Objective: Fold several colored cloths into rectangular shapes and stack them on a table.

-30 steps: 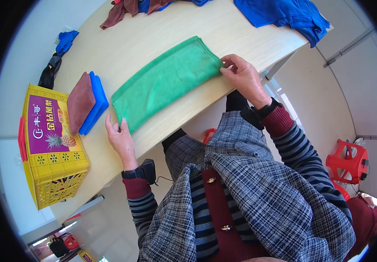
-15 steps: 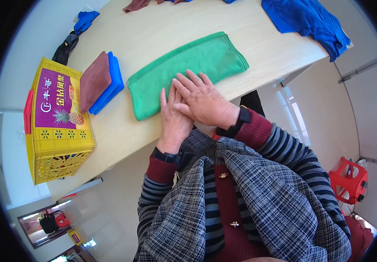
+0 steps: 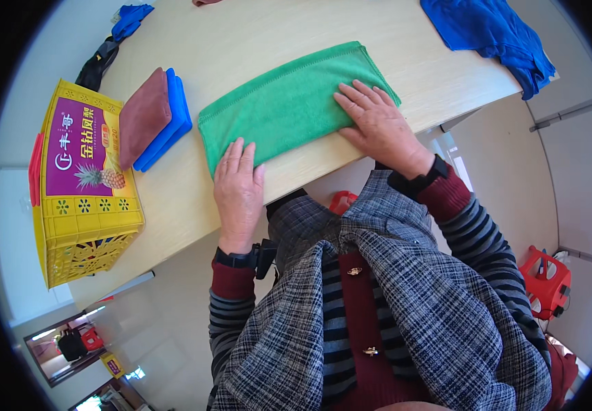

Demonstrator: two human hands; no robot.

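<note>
Beside yellow crate [image 3: 83, 226], folded cloths [image 3: 153, 118]

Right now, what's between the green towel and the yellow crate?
Head view: a stack of folded cloths, brown on blue, lies between green towel and yellow crate; otherwise bare table.

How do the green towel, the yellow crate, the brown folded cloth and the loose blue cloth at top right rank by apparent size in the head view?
1. Green towel, largest.
2. Yellow crate, close behind; fisheye bending at the rim makes this unsure.
3. Loose blue cloth, partly cut off by the frame, so unsure.
4. Brown folded cloth, clearly smallest.
</note>
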